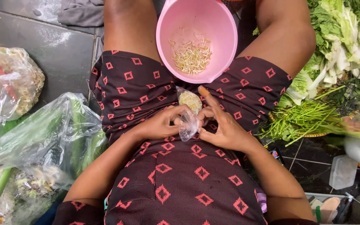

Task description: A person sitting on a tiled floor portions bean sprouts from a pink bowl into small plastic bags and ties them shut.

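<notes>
Pinching small clear bag (pixel 188 112), perhaps knotted.

A small clear plastic bag (pixel 189 112) of pale sprouts sits on the lap, pinched between the left hand (pixel 160 123) and right hand (pixel 221 127). At far left, a knotted clear bag (pixel 11 81) (brownish contents) lies above a big crumpled transparent bag (pixel 46 141) of green vegetables.
</notes>
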